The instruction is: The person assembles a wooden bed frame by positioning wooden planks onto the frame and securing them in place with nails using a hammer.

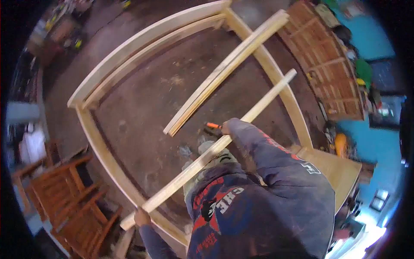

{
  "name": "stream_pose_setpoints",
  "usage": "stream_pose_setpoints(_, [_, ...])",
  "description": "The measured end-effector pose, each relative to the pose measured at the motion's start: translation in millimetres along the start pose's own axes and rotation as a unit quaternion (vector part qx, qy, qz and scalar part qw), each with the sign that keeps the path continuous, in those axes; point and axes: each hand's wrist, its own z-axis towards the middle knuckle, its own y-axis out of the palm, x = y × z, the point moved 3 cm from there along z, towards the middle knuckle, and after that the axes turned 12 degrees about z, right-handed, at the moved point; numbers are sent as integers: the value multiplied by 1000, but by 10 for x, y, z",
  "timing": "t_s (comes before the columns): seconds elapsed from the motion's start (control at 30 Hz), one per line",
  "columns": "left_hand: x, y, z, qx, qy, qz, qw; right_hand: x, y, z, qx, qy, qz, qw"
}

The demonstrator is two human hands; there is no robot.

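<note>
A long pale wooden slat (189,170) lies slantwise in front of my body, its far end over the right side of a wooden frame (103,146). My left hand (142,216) is closed around the slat near its lower left end. Beside the slat's middle, my right hand (226,127) is closed on an orange-handled tool (213,125). The tool's dark end is too blurred to name. Farther forward, a stack of slats (228,71) rests across the frame's far right part, with its near end inside the frame.
Brown wooden chairs (64,194) stand at the left. A slatted wooden panel (325,60) is at the right, near a blue wall (366,142). A light board (336,168) lies beside my right arm. Shavings (174,80) dot the dark floor (142,125).
</note>
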Motion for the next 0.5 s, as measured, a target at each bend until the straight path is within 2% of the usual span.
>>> stream_pose_setpoints(0.03, [-84, 321, 63, 78, 2, -29, 997, -5, -46, -79, 2, -22, 6, 1000])
stream_pose_setpoints(0.07, [-129, 344, 92, 54, 57, -33, 996, -100, -130, -239, -1, -55, 9, 998])
stream_pose_setpoints(0.1, [-60, 37, 11, 0, 21, -49, 999, -368, -353, -581, -36, -80, -67, 994])
stream_pose_setpoints(0.13, [-102, 133, 61, 7, 15, -43, 999, -64, 129, 270, -120, -101, -176, 972])
stream_pose_setpoints(0.17, [-143, 249, 114, 14, 8, -37, 999, -114, 110, 338, -71, -77, -110, 988])
stream_pose_setpoints(0.2, [-96, 66, 105, 39, 52, -40, 997, -100, 196, 561, -98, -68, -65, 991])
stream_pose_setpoints(0.23, [-33, 109, 235, -79, -26, -34, 996, 89, 411, 958, -119, -57, -65, 989])
stream_pose_setpoints(0.27, [13, 10, 252, -9, -3, -16, 1000, 276, 622, 1358, -139, -45, -64, 987])
stream_pose_setpoints(0.3, [-7, 185, 376, -46, 9, -51, 998, 131, 456, 1188, -115, 17, -29, 993])
stream_pose_setpoints(0.4, [4, 257, 524, -28, 1, -65, 998, -95, 496, 1215, -67, 16, -86, 994])
stream_pose_setpoints(0.5, [-22, 546, 798, 9, 17, -116, 993, 396, 791, 1738, 53, 37, -51, 997])
